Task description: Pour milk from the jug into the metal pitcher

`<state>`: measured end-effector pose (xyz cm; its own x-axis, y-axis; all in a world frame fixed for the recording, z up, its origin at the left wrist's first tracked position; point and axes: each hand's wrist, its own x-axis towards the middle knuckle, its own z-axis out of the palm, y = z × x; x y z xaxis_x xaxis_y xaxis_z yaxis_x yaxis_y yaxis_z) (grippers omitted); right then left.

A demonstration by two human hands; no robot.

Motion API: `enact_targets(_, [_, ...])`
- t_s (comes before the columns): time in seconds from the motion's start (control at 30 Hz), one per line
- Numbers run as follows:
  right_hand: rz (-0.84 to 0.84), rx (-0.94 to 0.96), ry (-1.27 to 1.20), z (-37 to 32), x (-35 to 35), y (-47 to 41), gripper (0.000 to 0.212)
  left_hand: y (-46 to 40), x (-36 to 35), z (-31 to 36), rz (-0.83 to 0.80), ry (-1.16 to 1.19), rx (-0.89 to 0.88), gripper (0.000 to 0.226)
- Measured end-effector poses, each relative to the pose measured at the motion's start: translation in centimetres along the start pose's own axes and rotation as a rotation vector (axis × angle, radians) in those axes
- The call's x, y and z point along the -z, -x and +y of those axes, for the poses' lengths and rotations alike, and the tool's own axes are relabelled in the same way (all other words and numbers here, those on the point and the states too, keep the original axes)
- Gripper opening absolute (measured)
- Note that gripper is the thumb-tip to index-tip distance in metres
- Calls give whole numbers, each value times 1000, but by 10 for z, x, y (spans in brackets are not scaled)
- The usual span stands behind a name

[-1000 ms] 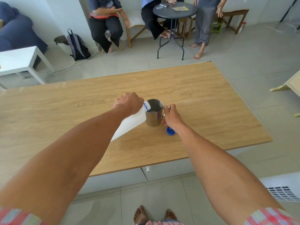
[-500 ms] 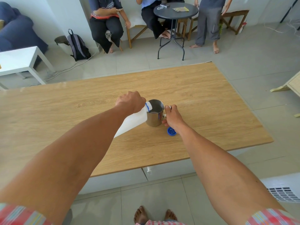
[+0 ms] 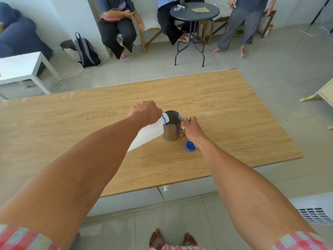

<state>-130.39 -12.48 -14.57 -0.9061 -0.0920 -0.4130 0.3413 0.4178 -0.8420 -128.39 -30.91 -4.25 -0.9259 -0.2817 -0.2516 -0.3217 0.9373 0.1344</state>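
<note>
A white plastic milk jug (image 3: pixel 149 133) with a blue neck ring is tilted steeply, its mouth over the rim of the metal pitcher (image 3: pixel 171 130). My left hand (image 3: pixel 146 112) grips the jug near its top. The pitcher stands upright on the wooden table (image 3: pixel 234 112), with a little white milk showing inside. My right hand (image 3: pixel 191 128) is closed on the pitcher's handle on its right side. The jug's blue cap (image 3: pixel 190 146) lies on the table just in front of my right hand.
Beyond the table's far edge, a round dark table (image 3: pixel 194 10) stands with three people around it. A backpack (image 3: pixel 86 50) leans on the wall at the left, near a white side table (image 3: pixel 21 69). My bare feet show below the table's near edge.
The jug's mouth has stayed over the pitcher with the tilt nearly the same. Both hands have barely shifted. A person at the back has stepped to the right.
</note>
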Motion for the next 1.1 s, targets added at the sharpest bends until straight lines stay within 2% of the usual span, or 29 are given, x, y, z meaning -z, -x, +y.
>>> enact_targets(1.1, [1,-1,0,-1,0,-2,44,-8,4,7,-24,-64,-51,31])
